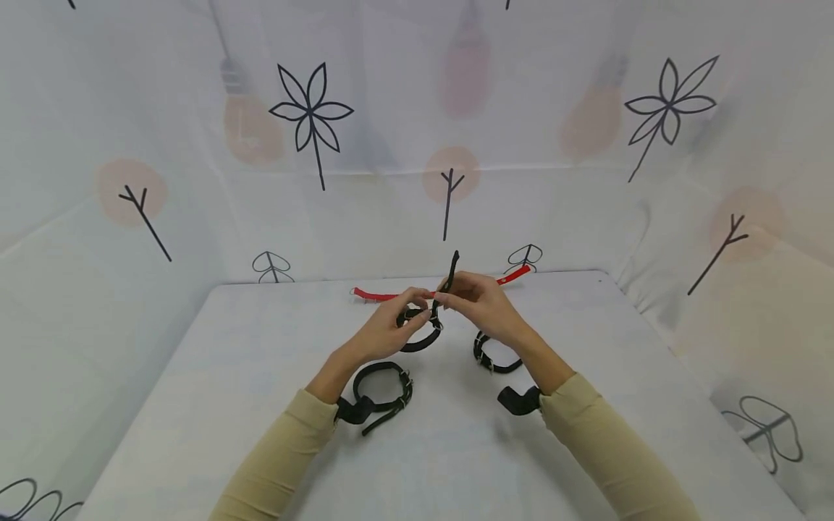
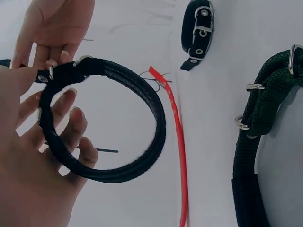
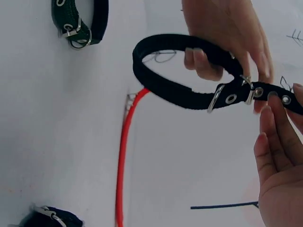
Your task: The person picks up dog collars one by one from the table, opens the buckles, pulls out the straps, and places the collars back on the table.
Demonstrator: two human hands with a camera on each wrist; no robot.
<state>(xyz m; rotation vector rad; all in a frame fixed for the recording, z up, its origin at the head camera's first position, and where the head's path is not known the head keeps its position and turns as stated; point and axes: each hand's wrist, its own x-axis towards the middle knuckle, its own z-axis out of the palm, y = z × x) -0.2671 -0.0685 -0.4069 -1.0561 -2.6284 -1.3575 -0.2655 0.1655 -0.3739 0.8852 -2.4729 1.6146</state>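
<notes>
Both hands hold a black collar (image 1: 420,347) raised over the back of the table, its band closed in a loop through a metal buckle (image 3: 249,94). My left hand (image 1: 384,329) grips it beside the buckle, and in the left wrist view its other fingers show behind the loop. With thumb and fingers, my right hand (image 1: 485,307) pinches the strap's free end, which has metal eyelets (image 3: 286,100) and sticks up past the fingers in the head view. Behind the hands lies a red collar (image 1: 374,296), stretched out and partly hidden by them.
A buckled dark collar (image 1: 407,391) lies in front of the left hand, its tail toward me. Another dark collar (image 1: 482,354) sits below the right hand, partly covered by the forearm. A patterned cloth wall (image 1: 391,217) rises behind the white table (image 1: 228,347).
</notes>
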